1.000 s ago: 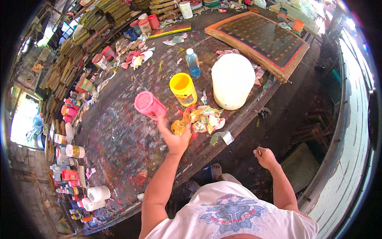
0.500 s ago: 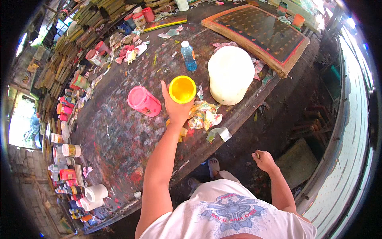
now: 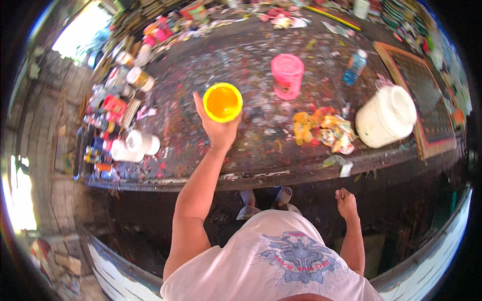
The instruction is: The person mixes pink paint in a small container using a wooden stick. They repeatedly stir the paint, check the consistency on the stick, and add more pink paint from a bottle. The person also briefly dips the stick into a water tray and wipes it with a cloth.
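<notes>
My left hand (image 3: 220, 131) is closed around a yellow plastic tub (image 3: 206, 96), held upright over the table. Orange-yellow liquid, apparently paint, shows inside it. My right hand (image 3: 346, 202) is lowered beside my body, past the table's near edge, with its fingers curled; whatever may be in them is too small to make out. To the right of the yellow tub stands a pink plastic tub (image 3: 287, 78). Crumpled, paint-stained rags (image 3: 335, 131) lie nearer me, between that tub and a large white bucket (image 3: 384, 118).
The paint-spattered table (image 3: 191, 155) spans the view. A blue bottle (image 3: 355, 67) stands near a framed screen (image 3: 424, 95) on the right. Several white jars (image 3: 143, 143) and small bottles crowd the left end. A scrap (image 3: 345, 166) hangs at the near edge.
My view and body have turned left. The yellow tub in my left hand has moved away from the pink tub, toward the table's left end. My right hand stays lowered and curled.
</notes>
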{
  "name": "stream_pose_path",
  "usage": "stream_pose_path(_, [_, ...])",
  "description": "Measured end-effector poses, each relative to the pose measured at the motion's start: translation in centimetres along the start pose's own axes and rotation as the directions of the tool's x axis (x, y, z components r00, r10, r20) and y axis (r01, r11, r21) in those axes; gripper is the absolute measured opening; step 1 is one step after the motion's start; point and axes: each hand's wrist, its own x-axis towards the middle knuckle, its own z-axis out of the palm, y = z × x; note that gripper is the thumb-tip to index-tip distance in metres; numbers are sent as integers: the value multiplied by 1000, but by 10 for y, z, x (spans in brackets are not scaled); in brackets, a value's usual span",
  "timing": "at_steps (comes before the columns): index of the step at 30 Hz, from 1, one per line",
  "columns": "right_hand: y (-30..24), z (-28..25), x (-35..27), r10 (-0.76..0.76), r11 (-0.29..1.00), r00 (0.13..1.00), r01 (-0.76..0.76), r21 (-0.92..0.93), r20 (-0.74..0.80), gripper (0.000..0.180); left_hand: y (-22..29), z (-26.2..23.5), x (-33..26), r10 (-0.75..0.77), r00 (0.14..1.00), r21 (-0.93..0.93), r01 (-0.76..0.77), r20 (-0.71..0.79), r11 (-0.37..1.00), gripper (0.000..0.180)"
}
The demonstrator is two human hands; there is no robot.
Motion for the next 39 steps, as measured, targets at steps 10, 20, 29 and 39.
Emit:
stream_pose_path(10, [-31, 28, 8, -332, 880, 919, 220, -422, -214, 37, -128, -118, 84, -252, 883, 169, 339, -396, 925, 148])
stream_pose_path(20, [-16, 28, -63, 164, 934, 699, -338, -119, -696, 59, -199, -134, 109, -412, 818, -125, 396, -402, 910, 148])
stream_pose_path(29, [-26, -16, -132, 843, 524, 104, 57, 850, -527, 46, -149, -140, 75, -556, 783, -72, 560, -278, 825, 147])
stream_pose_path(39, [-121, -126, -137, 439, 745, -269, 643, 180, -857, 23, -27, -203, -43, 91, 995, -316, -73, 42, 946, 118])
